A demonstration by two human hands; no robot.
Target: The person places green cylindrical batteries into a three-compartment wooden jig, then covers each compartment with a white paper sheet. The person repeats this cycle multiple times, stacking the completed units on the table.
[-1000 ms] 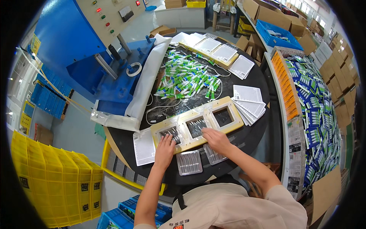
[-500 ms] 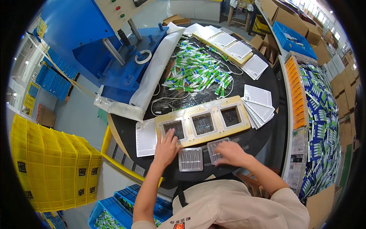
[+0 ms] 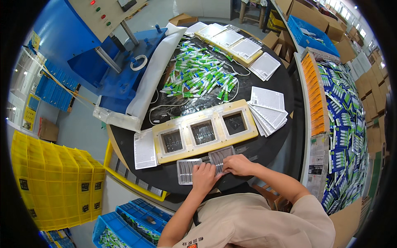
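Two clear plastic blister trays with ribbed hollows lie side by side at the table's near edge. My right hand pinches the near right edge of the right blister tray, which sits tilted. Against that tray's lower left corner, my left hand has its fingers bent and close together; its fingertips also cover the right side of the left blister tray. Just beyond them is a yellow fixture frame with three windows. Clear ribbed plastic shows in its left and middle windows; the right one looks dark.
White printed cards fan out right of the frame, and another card lies left. Green-and-white tubes are heaped beyond, near a second fixture. A blue press stands left; yellow crates are at lower left.
My left hand has left the frame's left window and come down to the trays. My right hand has closed in on the right tray's edge. The whole view has shifted slightly.
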